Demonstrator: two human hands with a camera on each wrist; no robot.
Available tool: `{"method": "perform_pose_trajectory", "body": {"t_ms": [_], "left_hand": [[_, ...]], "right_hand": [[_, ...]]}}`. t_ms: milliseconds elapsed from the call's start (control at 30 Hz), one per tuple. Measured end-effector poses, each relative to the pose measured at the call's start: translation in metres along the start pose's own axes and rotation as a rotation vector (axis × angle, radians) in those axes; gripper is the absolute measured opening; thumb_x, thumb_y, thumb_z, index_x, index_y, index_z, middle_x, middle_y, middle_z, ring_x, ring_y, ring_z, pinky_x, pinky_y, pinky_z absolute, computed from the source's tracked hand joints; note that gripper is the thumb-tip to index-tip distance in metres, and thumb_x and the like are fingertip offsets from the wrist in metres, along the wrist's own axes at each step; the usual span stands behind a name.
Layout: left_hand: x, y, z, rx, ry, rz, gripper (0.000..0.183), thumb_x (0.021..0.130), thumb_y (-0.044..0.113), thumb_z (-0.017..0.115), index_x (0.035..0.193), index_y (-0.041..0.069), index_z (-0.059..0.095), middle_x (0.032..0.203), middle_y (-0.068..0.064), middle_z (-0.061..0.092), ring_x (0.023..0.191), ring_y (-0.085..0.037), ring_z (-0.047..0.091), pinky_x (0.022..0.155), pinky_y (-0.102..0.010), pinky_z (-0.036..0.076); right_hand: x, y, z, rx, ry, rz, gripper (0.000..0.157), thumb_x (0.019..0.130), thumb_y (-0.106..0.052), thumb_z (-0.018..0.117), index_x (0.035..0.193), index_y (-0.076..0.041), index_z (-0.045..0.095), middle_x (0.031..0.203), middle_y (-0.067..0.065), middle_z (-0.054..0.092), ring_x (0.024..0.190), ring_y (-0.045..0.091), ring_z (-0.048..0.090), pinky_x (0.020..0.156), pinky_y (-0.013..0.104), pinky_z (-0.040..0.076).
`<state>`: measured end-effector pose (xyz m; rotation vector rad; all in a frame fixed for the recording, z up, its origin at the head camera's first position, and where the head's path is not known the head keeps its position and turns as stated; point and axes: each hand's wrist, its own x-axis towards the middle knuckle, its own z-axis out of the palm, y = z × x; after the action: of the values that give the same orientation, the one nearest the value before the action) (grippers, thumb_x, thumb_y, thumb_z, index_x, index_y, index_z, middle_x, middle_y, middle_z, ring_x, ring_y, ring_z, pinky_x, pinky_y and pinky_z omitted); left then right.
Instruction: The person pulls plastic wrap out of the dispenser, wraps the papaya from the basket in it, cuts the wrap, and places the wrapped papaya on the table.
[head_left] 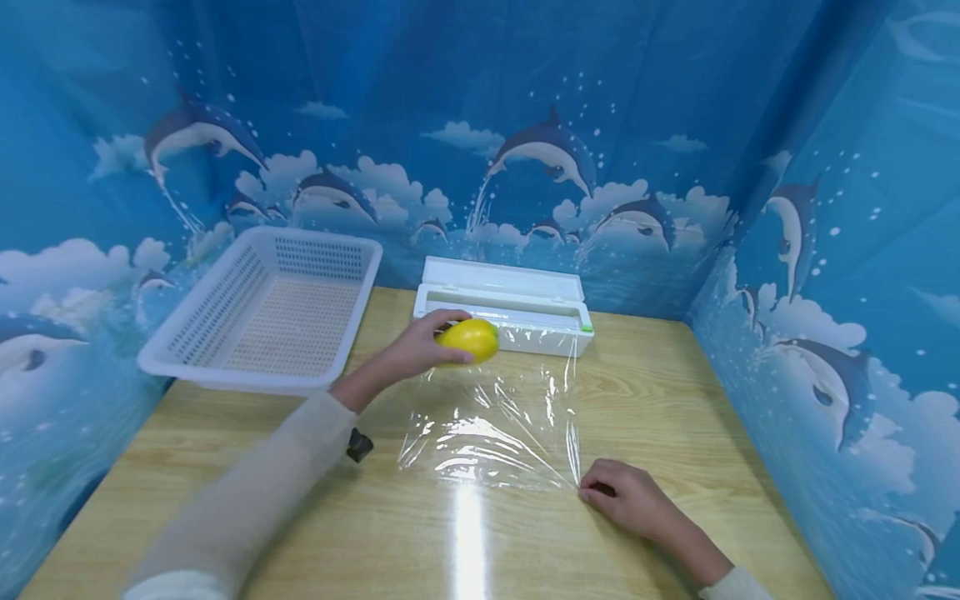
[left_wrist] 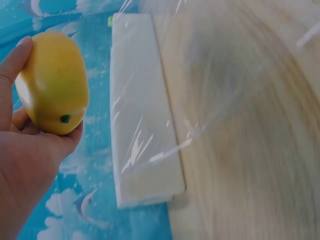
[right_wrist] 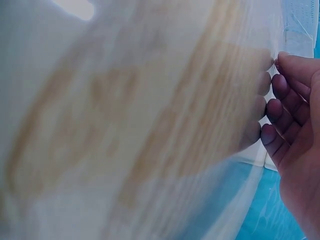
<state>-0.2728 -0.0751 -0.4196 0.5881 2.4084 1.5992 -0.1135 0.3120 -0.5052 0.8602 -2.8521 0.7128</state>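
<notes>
My left hand (head_left: 422, 343) grips a smooth yellow mango (head_left: 477, 339) in the air, near the front of the white wrap dispenser (head_left: 510, 280). In the left wrist view, the mango (left_wrist: 55, 85) shows a small dark green stem spot, and thumb and fingers curl round its sides. A clear sheet of plastic wrap (head_left: 480, 429) stretches from the dispenser toward me, wrinkled and shiny. At its near right corner my right hand (head_left: 626, 497) pinches the film between thumb and forefinger. The other fingers of that hand (right_wrist: 300, 120) are curled, as the right wrist view shows.
A white slotted plastic basket (head_left: 153, 360) stands at the table's left, behind my left forearm. The dispenser's lid is raised, and a green piece (head_left: 587, 328) sits at its right end. Blue dolphin-printed curtains (head_left: 420, 75) enclose the wooden table (head_left: 645, 400) at the back and sides.
</notes>
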Motion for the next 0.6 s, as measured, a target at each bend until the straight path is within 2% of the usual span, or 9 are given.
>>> {"method": "perform_pose_trajectory", "body": {"t_ms": [200,367,433,600], "left_hand": [[0.012,-0.009,0.029,0.051,-0.058,0.044,0.073,0.078,0.037,0.085,0.142,0.018,0.054,0.126,-0.002,0.060,0.106,-0.022,0.060,0.086,-0.037,0.056],[0.019,-0.017,0.052,0.030,-0.107,0.059,0.069,0.078,0.034,0.086,0.139,0.020,0.057,0.124,0.001,0.060,0.104,-0.020,0.060,0.086,-0.036,0.056],[0.020,-0.020,0.059,0.013,-0.125,0.061,0.067,0.078,0.032,0.086,0.138,0.020,0.057,0.122,0.000,0.061,0.102,-0.020,0.060,0.085,-0.035,0.056],[0.022,-0.029,0.071,0.055,-0.155,0.048,0.071,0.081,0.031,0.085,0.143,0.017,0.054,0.128,-0.001,0.058,0.104,-0.019,0.059,0.086,-0.034,0.056]], "right_hand": [[0.001,0.001,0.000,-0.018,-0.010,0.012,0.013,0.087,-0.021,0.079,0.089,-0.031,0.070,0.085,-0.024,0.061,0.077,-0.007,0.054,0.066,0.022,0.051],[0.002,0.001,-0.002,-0.018,-0.032,0.027,0.013,0.088,-0.021,0.078,0.089,-0.031,0.070,0.085,-0.024,0.060,0.078,-0.007,0.054,0.067,0.022,0.051],[0.001,0.001,-0.002,-0.012,-0.035,0.026,0.012,0.088,-0.022,0.078,0.090,-0.031,0.071,0.085,-0.023,0.061,0.077,-0.007,0.054,0.066,0.022,0.051],[0.000,0.001,-0.001,-0.009,-0.017,-0.005,0.013,0.087,-0.021,0.078,0.089,-0.031,0.070,0.085,-0.023,0.061,0.077,-0.007,0.054,0.065,0.022,0.051]]}}
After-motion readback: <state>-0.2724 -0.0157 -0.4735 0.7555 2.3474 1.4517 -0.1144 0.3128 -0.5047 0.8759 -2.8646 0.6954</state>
